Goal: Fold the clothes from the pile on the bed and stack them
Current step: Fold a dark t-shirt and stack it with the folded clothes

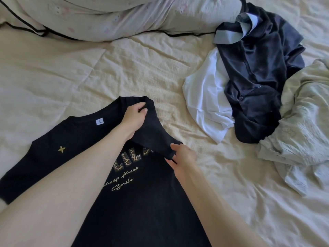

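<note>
A black T-shirt (76, 139) with gold lettering and a white neck label lies front up on the cream bedspread (89, 68). Its right sleeve is turned in over the chest. My left hand (135, 114) pinches the shoulder end of that sleeve, thumb and fingers curled on the cloth. My right hand (181, 154) pinches the sleeve's cuff end near the print. To the right lies the pile: a dark navy satin garment (258, 82) over a white garment (206, 97), with a pale green crinkled garment (302, 122) beside them.
Pillows (124, 16) with dark piping lie across the top of the bed. Open bedspread stretches to the left and between the T-shirt and the pile.
</note>
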A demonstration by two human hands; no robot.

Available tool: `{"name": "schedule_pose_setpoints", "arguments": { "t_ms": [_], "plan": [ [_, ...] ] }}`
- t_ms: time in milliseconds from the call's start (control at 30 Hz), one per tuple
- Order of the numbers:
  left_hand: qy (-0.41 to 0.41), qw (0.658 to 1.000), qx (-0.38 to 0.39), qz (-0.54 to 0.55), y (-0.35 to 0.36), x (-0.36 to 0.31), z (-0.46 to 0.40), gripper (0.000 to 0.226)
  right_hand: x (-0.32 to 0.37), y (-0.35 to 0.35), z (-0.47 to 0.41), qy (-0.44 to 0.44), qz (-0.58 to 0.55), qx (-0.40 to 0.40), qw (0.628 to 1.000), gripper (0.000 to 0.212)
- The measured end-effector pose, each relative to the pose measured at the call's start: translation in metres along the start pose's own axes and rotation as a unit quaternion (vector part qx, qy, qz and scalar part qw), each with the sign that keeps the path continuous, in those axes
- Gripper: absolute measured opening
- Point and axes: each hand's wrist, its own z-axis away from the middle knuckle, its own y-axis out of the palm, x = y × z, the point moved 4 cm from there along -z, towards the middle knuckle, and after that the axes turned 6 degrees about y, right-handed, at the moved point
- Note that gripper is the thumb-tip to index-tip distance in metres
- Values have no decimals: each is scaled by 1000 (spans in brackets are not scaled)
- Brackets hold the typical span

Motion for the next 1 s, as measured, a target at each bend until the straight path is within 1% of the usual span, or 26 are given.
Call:
{"name": "schedule_pose_setpoints", "arguments": {
  "t_ms": [67,133,200,267,367,433,467,500,533,567,600,633,667,733,767,800,833,900,933,967,1000],
  "plan": [
    [1,1000,-14,-13,0,4,0,41,-1,-2,1,-21,15,-8,1000,40],
    [21,999,-17,-22,0,8,1,42,-2,-4,-1,-52,46,-15,998,45],
    [58,996,-4,-70,-1,10,4,45,-2,-3,-4,-94,88,-17,992,43],
    [82,986,7,-145,-3,12,12,51,-4,-2,-4,-119,110,-9,987,40],
    [108,967,-18,-231,-7,19,32,56,-10,-4,-1,-106,110,13,988,41],
    [116,958,-27,-259,-12,23,41,54,-11,-7,-1,-86,88,29,992,40],
    [114,959,-27,-257,-15,24,42,53,-10,-8,0,-83,86,32,992,38],
    [113,960,-27,-253,-18,24,43,53,-10,-9,1,-90,106,23,990,35],
    [116,957,-29,-263,-21,23,44,53,-9,-11,3,-112,163,2,980,32],
    [126,947,-33,-294,-23,22,46,53,-8,-13,5,-149,250,-33,956,31],
    [142,929,-39,-340,-24,21,48,54,-6,-15,7,-202,341,-70,916,32],
    [159,907,-44,-386,-26,20,54,56,-6,-16,11,-263,422,-107,861,34],
    [176,887,-48,-423,-27,20,60,57,-5,-16,17,-329,484,-140,799,35],
    [215,859,-54,-461,-32,24,78,55,-8,-14,32,-467,567,-182,654,35],
    [242,847,-64,-469,-34,27,88,52,-13,-11,38,-530,592,-179,580,36],
    [263,835,-77,-476,-37,32,100,50,-20,-7,42,-577,613,-162,515,38],
    [276,824,-77,-489,-39,39,111,49,-29,-4,40,-594,643,-135,464,42],
    [253,814,-26,-522,-44,63,131,50,-44,-2,29,-524,739,-79,416,53],
    [219,814,15,-538,-47,78,138,53,-47,-6,20,-469,782,-70,405,57],
    [181,816,47,-547,-51,95,147,55,-50,-8,15,-433,807,-74,394,59],
    [154,816,66,-553,-54,108,155,56,-52,-8,11,-420,817,-84,387,59]
  ]
}}
